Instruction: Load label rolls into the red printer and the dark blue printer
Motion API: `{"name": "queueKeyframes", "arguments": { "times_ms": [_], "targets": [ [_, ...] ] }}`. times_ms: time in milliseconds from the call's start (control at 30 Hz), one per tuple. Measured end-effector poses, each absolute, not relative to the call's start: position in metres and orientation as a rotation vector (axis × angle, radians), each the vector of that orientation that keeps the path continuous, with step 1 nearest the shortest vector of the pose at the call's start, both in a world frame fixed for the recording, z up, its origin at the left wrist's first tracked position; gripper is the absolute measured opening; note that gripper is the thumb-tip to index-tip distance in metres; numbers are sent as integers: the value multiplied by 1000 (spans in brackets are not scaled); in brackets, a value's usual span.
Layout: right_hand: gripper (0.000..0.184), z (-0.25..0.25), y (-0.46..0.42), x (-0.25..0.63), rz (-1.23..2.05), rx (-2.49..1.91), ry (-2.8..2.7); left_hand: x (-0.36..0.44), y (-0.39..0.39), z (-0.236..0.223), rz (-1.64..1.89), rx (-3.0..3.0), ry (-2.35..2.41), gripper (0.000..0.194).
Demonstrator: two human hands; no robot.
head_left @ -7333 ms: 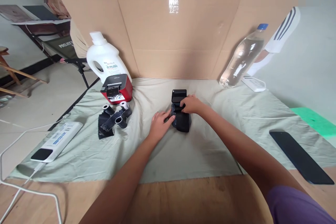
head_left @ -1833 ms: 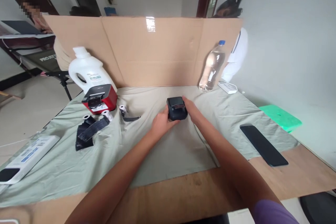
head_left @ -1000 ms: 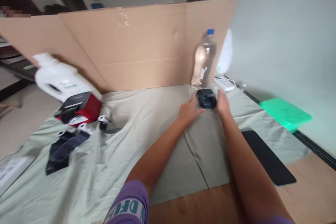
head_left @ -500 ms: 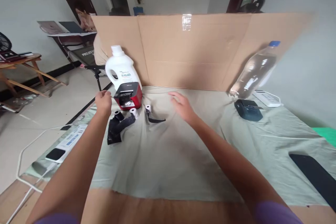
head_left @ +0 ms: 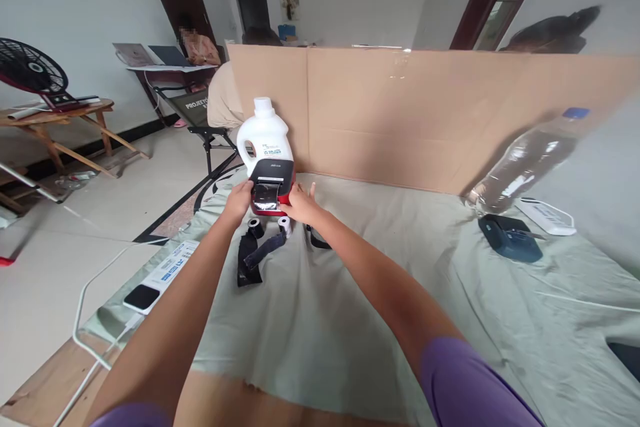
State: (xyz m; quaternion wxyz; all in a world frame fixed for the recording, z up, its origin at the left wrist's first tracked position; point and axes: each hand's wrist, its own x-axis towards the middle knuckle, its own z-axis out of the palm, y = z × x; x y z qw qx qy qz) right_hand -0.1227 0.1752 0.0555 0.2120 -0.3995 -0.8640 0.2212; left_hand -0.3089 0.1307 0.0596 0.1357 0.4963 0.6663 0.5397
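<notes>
A red and black label printer (head_left: pixel 273 188) stands on the pale green cloth (head_left: pixel 380 293), just in front of a white detergent jug (head_left: pixel 263 137). My left hand (head_left: pixel 239 199) is curled against its left side. My right hand (head_left: pixel 300 204) presses on its right side, fingers partly raised. The printer sits clasped between the two hands. Small paper rolls and a black ribbon strip (head_left: pixel 256 248) lie just in front of it. A small black printer (head_left: pixel 510 245) rests far right on the cloth, away from both hands.
A cardboard screen (head_left: pixel 430 113) stands behind the cloth. A clear water bottle (head_left: pixel 525 160) leans at the right beside a white power strip (head_left: pixel 547 217). Another power strip with a phone (head_left: pixel 157 275) lies at the left edge. A folding chair and a seated person are beyond.
The black printer was let go beside the water bottle. Both hands swung left across the cloth and have closed in on the sides of the red printer.
</notes>
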Motion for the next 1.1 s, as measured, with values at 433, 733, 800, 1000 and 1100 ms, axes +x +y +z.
{"name": "queueKeyframes", "arguments": {
  "times_ms": [433,733,800,1000,1100],
  "targets": [
    [83,94,61,109,372,-965,-1923,-73,41,68,1642,1626,1300,62],
    [84,3,23,160,366,-1114,-1824,-31,13,6,1342,1617,1276,57],
    [86,-4,24,159,379,-1117,-1820,-34,13,4,1323,1604,1286,58],
    [96,-8,22,161,370,-1149,-1846,-42,10,1,1289,1618,1221,64],
    [100,-8,22,162,375,-1159,-1833,-44,11,-1,1295,1590,1236,53]
  ]
}}
